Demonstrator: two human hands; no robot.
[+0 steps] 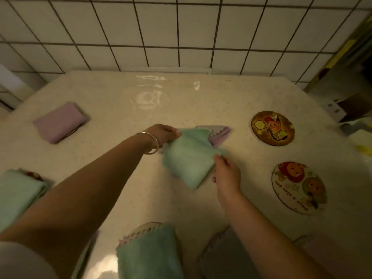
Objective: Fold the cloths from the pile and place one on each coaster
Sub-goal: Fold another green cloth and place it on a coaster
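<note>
Cloths already folded lie closest to the camera: a green one [149, 252] over a coaster whose rim [141, 226] peeks out behind it, and beside it a grey one [225, 256] partly hidden under the right forearm. At the left edge a second green cloth [18, 194] covers a dark coaster [33, 175], and further back on the left a folded purple cloth [60, 122] rests on another. Four places look served, then. On the right, two round picture coasters are bare: a pale one [299, 187] nearer and a dark golden one [272, 128] behind it. A faint round shape near the right forearm may be another coaster, but it is too dim to tell. Mid-bench, the right hand [226, 174] pinches the near corner of a green cloth being folded [189, 164], fingers curled on its edge, while the left hand [164, 133], wearing a bangle, grips its far corner; the cloth is lifted a little and motion-blurred. Under and behind it lies what remains of the pile [218, 132], a purple cloth with a scalloped edge. By my judgement at least two placements are left. The glossy bench [124, 109] has open room between the pile and the bare coasters, and its far edge meets a tiled wall [161, 33]; the right edge is close to the golden coaster.
</note>
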